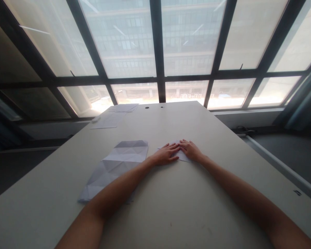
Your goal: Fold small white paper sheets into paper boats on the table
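Observation:
Both my hands lie flat on a small folded white paper (pixel 181 157) in the middle of a long pale table (pixel 212 145). My left hand (pixel 166 154) presses its left part, fingers stretched toward the right. My right hand (pixel 189 149) presses the right part, fingertips meeting those of the left. Most of the small paper is hidden under the hands. A larger creased white sheet (pixel 116 166) lies to the left, partly under my left forearm.
More white sheets (pixel 111 119) lie at the table's far left end, near two small dark holes (pixel 147 107) in the tabletop. Large windows with dark frames stand behind the table. The floor drops away on both sides.

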`<state>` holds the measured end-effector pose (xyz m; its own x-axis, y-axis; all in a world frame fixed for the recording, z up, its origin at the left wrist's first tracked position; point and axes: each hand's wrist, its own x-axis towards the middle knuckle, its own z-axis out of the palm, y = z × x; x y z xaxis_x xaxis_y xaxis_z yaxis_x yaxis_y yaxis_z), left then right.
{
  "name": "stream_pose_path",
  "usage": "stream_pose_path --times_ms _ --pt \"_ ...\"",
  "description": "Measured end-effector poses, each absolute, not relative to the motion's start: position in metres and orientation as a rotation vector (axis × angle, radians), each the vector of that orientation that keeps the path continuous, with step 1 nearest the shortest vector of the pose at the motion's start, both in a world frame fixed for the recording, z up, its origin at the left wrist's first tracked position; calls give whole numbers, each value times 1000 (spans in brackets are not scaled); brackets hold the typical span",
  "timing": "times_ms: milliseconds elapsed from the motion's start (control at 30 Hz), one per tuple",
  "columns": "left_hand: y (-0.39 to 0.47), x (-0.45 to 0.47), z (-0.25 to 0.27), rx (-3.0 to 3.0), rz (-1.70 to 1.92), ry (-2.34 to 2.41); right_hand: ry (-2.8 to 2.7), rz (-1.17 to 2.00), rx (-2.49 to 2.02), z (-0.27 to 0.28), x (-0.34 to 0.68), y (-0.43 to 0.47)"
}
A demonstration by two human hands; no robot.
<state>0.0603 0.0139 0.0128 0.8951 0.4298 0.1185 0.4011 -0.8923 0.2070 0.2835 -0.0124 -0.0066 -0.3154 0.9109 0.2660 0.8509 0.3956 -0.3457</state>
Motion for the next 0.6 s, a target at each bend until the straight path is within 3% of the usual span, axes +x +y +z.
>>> stream_pose_path --times_ms 600 --pt "8 67 10 2833 241 794 -2167 217 -1707 -4 259 -30"
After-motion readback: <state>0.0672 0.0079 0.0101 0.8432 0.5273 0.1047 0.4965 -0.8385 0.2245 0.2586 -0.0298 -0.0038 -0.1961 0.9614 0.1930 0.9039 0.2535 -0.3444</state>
